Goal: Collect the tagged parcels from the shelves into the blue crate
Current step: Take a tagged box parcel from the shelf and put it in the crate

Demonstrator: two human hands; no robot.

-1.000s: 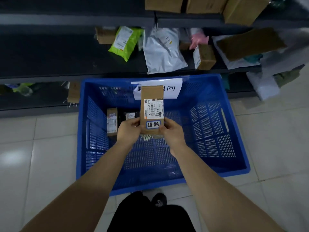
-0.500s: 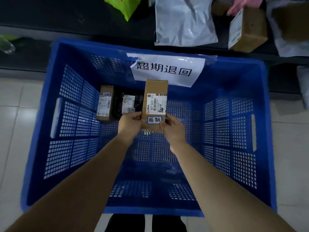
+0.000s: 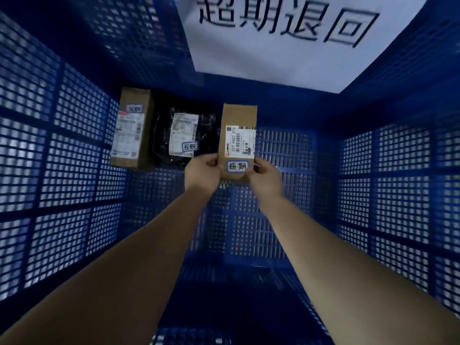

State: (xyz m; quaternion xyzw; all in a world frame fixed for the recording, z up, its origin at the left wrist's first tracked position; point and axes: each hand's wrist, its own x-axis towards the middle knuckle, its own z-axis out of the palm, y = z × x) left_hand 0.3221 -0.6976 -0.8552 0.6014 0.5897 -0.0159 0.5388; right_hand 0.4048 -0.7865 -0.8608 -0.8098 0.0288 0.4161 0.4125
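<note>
I hold a small brown cardboard parcel (image 3: 237, 135) with a shipping label and a blue-edged tag, deep inside the blue crate (image 3: 398, 170), close to its far wall. My left hand (image 3: 202, 170) grips its lower left corner and my right hand (image 3: 263, 174) pinches its lower right corner beside the tag. Two other tagged parcels lie at the crate's far left: a brown box (image 3: 130, 128) and a black bag (image 3: 184, 135).
A white paper sign (image 3: 286, 41) with black characters hangs on the crate's far wall. Perforated blue walls close in on the left (image 3: 49, 158) and right. The slatted floor (image 3: 249, 232) stretches toward me beneath my forearms.
The view has dropped far into the crate; the shelves and floor tiles are out of sight. Both hands have carried the parcel lower, beside the black bag.
</note>
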